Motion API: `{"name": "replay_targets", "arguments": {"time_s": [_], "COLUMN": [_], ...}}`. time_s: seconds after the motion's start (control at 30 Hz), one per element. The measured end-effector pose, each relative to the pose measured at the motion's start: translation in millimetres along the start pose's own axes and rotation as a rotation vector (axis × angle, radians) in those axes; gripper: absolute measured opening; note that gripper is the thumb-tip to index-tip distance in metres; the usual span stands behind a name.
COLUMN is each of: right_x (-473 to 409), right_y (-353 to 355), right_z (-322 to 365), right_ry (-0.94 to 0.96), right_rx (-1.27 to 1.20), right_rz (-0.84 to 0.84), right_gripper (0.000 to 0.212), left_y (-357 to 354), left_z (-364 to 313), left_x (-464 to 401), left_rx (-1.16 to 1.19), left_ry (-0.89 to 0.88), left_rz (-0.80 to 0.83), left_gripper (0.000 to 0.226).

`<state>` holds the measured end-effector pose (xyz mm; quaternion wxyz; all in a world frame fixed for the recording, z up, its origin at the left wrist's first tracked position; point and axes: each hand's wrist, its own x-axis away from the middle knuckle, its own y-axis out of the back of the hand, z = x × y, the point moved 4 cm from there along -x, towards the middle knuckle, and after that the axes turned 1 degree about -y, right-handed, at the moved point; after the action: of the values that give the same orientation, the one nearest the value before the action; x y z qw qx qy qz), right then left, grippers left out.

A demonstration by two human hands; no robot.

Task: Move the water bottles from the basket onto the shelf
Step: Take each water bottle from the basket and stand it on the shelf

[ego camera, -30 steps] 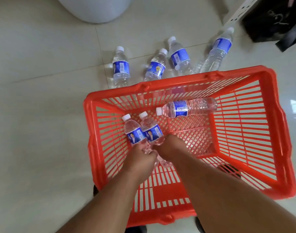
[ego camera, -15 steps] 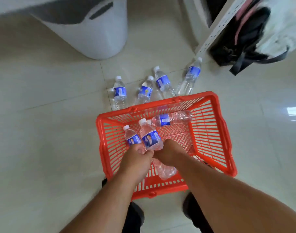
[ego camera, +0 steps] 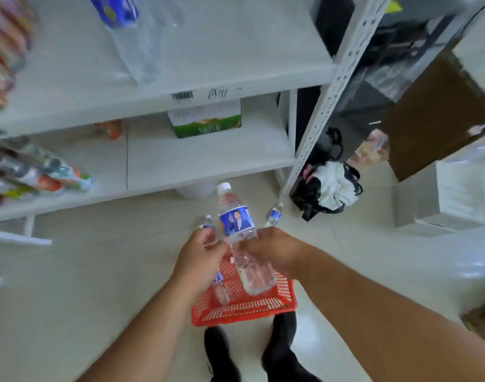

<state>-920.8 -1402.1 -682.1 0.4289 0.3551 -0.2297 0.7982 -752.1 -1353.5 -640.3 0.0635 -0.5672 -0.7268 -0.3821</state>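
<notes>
Right hand [ego camera: 274, 250] gripping water bottle [ego camera: 240, 238], left hand [ego camera: 201, 260] seemingly holding another

**Bottles between basket and shelf**

One clear water bottle [ego camera: 240, 238] with a white cap and a blue label stood nearly upright, cap up, above the red basket [ego camera: 244, 308], gripped at mid-body by the right hand [ego camera: 274, 250]. The left hand [ego camera: 201, 260] closed on a second bottle [ego camera: 220, 288], mostly hidden, its lower body and blue label showing below the palm. The slatted plastic basket sat on the floor. The white shelf [ego camera: 164, 97] was ahead, where a blurred blue-labelled bottle [ego camera: 131, 37] stood on the upper board.
</notes>
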Motion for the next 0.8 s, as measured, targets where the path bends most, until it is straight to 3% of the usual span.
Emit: {"name": "replay_targets", "arguments": {"time_s": [0.1,0.27,0.57,0.8], "right_x": [59.0,121.6,188.1,214.3], "right_y": [-1.1,-9.6,-6.9,28.4], "right_z": [38.2,76.8,130.0,140.9], "right_ry": [0.066,0.21,0.496,0.604], "right_rx": [-0.018,0.055,0.206,0.189], "right_rz": [-0.004,-0.208,-0.486,-0.455], "right_gripper": [0.023,0.037,0.024,0.015], "left_y": [32.3,68.9,89.7,75.5], "left_z": [-39.4,-88.3,-137.0,-169.9], "left_x": [31.5,55.6,91.3,118.0], "left_rx": [0.012,0.101,0.213,0.242], "left_ry": [-0.062,-0.187,-0.33,-0.365], "left_rz": [-0.01,0.009,0.004,-0.068], "left_gripper": [0.047,0.054,0.054,0.055]}}
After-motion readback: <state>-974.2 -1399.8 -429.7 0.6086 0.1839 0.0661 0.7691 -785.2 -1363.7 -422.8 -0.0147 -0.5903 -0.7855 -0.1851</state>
